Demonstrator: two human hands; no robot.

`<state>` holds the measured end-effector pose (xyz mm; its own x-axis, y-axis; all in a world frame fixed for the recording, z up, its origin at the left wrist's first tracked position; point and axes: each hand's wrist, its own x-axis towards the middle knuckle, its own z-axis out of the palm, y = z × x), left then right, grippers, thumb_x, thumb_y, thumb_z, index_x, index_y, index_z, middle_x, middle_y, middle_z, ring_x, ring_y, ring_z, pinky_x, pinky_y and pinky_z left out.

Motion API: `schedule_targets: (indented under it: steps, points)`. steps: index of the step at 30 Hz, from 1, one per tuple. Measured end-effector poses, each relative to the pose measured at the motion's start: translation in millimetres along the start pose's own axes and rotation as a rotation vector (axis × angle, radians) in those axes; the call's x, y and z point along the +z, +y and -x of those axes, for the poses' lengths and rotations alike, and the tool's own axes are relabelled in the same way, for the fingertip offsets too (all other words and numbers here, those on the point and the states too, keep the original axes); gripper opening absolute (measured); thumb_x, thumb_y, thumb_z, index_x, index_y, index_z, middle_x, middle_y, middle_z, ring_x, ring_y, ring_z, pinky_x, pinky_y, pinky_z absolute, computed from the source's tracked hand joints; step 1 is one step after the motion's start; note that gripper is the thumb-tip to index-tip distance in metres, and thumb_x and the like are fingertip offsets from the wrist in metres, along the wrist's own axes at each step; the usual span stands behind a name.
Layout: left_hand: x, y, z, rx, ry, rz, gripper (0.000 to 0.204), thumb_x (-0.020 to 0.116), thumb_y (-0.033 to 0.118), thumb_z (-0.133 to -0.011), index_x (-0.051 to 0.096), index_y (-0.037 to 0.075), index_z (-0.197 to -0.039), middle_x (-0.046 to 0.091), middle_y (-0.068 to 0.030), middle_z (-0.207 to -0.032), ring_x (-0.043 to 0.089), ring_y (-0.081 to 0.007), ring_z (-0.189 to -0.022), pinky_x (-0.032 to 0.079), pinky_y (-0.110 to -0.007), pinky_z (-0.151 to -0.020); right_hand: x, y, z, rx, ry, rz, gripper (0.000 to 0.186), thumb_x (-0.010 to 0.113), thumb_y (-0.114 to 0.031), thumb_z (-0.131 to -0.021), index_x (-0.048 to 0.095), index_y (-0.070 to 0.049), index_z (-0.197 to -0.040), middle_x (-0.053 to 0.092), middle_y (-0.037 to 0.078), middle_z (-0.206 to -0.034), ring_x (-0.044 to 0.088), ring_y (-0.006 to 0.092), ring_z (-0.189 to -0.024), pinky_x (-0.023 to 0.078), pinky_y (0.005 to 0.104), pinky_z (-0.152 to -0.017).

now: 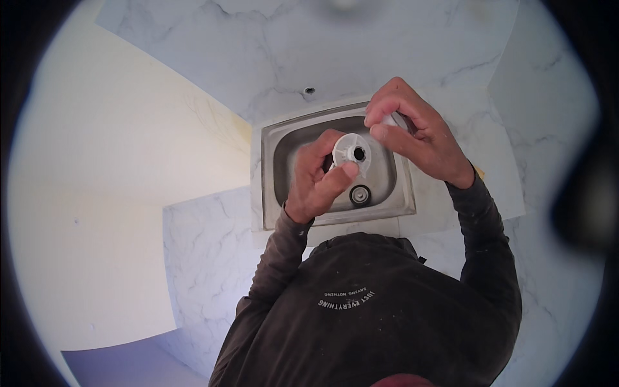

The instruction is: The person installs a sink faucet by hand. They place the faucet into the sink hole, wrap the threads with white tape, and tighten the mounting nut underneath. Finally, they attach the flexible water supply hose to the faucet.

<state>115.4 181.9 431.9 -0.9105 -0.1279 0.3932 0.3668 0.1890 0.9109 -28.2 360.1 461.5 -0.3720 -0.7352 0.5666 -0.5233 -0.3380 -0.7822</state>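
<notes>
My left hand (313, 187) grips a white round plastic fitting (345, 143), its wide flange and dark central hole facing up, over the steel sink (284, 158). Just to the upper right, my right hand (425, 138) has curled fingers around a small white piece (388, 121), mostly hidden by them. Below the fitting, a round metal part with a black ring (360, 195) sits in the basin.
The sink is set in a pale marble-look counter (503, 180). Behind it rises a matching wall (387, 45) with a small round hole (309, 90). A cream wall (109, 142) stands on the left.
</notes>
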Motion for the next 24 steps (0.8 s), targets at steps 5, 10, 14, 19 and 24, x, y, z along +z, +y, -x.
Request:
schedule_targets:
  steps: [5,10,14,19,24]
  points:
    - [6,3,-2,-0.001,-0.004,0.003,0.036,0.068,0.031,-0.090,0.063,0.000,-0.106,0.059,0.0009,-0.079,0.049,-0.0062,-0.071,0.039,-0.025,-0.063,4,0,5,0.017,-0.074,-0.021,0.004,0.065,-0.010,-0.095,0.064,-0.008,-0.099,0.054,0.006,-0.105,0.052,0.0156,-0.100,0.041,0.0310,-0.090]
    - [9,-2,-6,-0.038,-0.036,0.049,0.037,0.067,0.033,-0.090,0.062,0.000,-0.105,0.059,0.0009,-0.082,0.048,-0.0062,-0.074,0.039,-0.024,-0.064,0,14,16,0.047,-0.052,-0.046,0.003,0.064,-0.009,-0.095,0.064,-0.008,-0.098,0.055,0.006,-0.107,0.052,0.0160,-0.101,0.041,0.0302,-0.089]
    - [6,-7,-7,-0.099,-0.070,0.079,0.037,0.065,0.034,-0.090,0.061,0.001,-0.104,0.058,0.0012,-0.083,0.047,-0.0065,-0.074,0.038,-0.024,-0.065,0,10,19,-0.035,0.069,0.017,0.012,0.062,-0.006,-0.095,0.068,-0.007,-0.105,0.054,0.007,-0.108,0.052,0.0176,-0.101,0.042,0.0306,-0.088]
    - [10,-9,-10,-0.106,-0.056,0.098,0.037,0.065,0.034,-0.090,0.060,0.001,-0.106,0.057,0.0015,-0.085,0.046,-0.0061,-0.075,0.038,-0.024,-0.066,-1,7,15,-0.258,-0.035,0.329,0.025,0.064,-0.004,-0.091,0.071,-0.010,-0.115,0.052,0.006,-0.107,0.055,0.0180,-0.096,0.047,0.0307,-0.081]
    - [8,-15,-10,-0.089,-0.043,0.099,0.035,0.064,0.033,-0.092,0.061,0.001,-0.107,0.057,0.0017,-0.085,0.045,-0.0057,-0.076,0.037,-0.023,-0.066,3,13,19,-0.146,0.073,0.317,0.028,0.065,-0.005,-0.090,0.072,-0.012,-0.116,0.052,0.008,-0.111,0.055,0.0196,-0.094,0.048,0.0315,-0.077]
